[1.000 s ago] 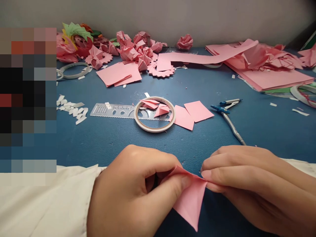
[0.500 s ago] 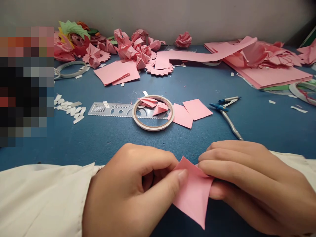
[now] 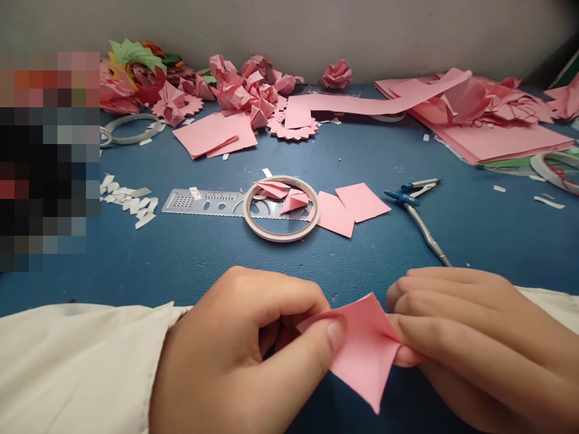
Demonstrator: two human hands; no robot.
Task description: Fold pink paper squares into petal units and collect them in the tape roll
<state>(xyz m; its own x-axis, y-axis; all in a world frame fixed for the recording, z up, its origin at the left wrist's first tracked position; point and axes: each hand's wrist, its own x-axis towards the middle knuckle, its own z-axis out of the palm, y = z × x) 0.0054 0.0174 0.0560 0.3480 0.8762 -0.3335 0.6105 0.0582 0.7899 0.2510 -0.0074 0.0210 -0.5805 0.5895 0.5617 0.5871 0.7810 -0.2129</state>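
A small piece of pink paper [image 3: 366, 346], creased and partly curved, is held between my two hands above the blue table. My left hand [image 3: 244, 349] pinches its left side, thumb on top and index finger behind. At the right corner, my right hand [image 3: 484, 337] pinches the paper between its fingertips and thumb. Beyond the hands lies a roll of tape [image 3: 251, 227] on a clear stencil ruler [image 3: 221, 202], with folded pink pieces [image 3: 296, 200] inside the ring. Two pink paper squares [image 3: 364, 202] overlap beside it.
A compass [image 3: 418, 220] lies right of the squares. White paper scraps [image 3: 136, 202] are scattered at left. Crumpled and folded pink paper shapes [image 3: 244, 90] line the back wall, with larger pink sheets [image 3: 511, 141] at back right. Another tape ring [image 3: 131, 140] lies at back left.
My right hand has shifted slightly right with its corner of the paper. The paper's top tip has swung to the right, and more of its left edge shows near my left thumb.
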